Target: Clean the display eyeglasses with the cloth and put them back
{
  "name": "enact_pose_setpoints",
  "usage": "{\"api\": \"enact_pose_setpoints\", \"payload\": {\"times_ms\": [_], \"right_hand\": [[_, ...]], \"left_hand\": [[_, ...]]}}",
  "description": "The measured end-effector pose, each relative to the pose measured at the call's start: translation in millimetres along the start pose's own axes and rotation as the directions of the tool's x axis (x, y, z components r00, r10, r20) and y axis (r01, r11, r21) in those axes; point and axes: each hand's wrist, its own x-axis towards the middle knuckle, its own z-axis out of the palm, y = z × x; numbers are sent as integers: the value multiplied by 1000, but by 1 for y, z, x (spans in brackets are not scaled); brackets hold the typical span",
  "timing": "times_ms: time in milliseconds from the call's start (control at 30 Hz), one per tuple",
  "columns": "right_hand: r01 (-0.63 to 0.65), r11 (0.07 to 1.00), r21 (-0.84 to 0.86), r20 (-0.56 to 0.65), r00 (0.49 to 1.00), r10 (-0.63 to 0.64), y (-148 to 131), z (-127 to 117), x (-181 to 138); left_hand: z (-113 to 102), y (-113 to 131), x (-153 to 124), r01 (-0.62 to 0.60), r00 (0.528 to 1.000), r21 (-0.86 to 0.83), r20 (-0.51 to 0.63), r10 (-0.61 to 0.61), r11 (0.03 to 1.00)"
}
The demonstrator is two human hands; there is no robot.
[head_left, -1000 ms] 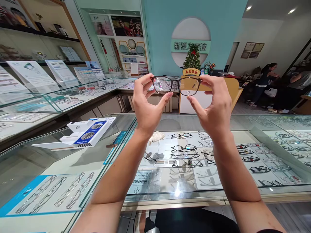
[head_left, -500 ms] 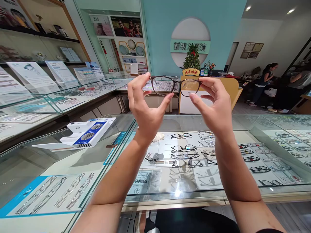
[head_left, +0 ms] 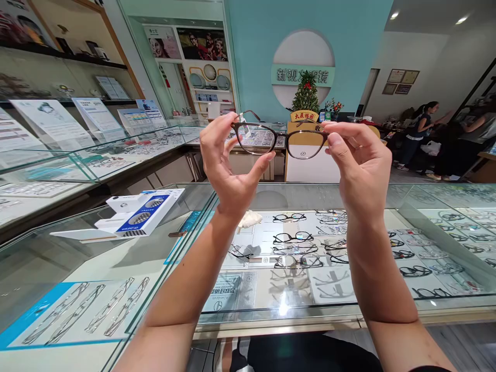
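A pair of dark-rimmed eyeglasses (head_left: pixel 281 136) is held up in front of me, above the glass showcase, lenses facing along my view. My left hand (head_left: pixel 231 164) is closed on the frame's left end, its thumb tip just under the left lens. A small white tag hangs near that hinge, and a temple arm stretches away behind it. At the other end, my right hand (head_left: pixel 362 168) pinches the right hinge between thumb and fingers. Through the lenses I see the far counter and the desk.
Below my arms, a glass showcase (head_left: pixel 294 312) contains several rows of eyeglasses. A white-and-blue cardboard display (head_left: pixel 145 214) stands on the glass at left. Further back are a yellow-topped desk (head_left: pixel 310 173) with a potted plant (head_left: pixel 306 94), and people (head_left: pixel 420 129) at far right.
The eyeglasses have turned slightly, showing the tag and a temple arm behind the left lens. My right hand has moved right and now pinches the hinge; its thumb has left the lens's lower rim.
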Motion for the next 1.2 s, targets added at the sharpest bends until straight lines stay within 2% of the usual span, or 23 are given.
{"api": "enact_pose_setpoints", "payload": {"times_ms": [200,400,500,800,1200], "right_hand": [[-10,999,48,12,1000,9,7,0,2],[-51,990,132,57,997,44,10,-2,4],[-68,984,168,64,996,58,8,-3,4],[-67,991,119,102,993,55,12,-3,6],[-77,988,132,126,990,60,22,-3,7]], "left_hand": [[-1,2,0,5,1000,2,3,-5,1000],[0,0,0,-34,999,-86,-10,33,996],[0,0,1,-30,1000,-62,-5,30,998],[-1,-1,1,-5,1000,31,29,4,999],[0,-6,0,-30,1000,-40,4,30,999]]}}
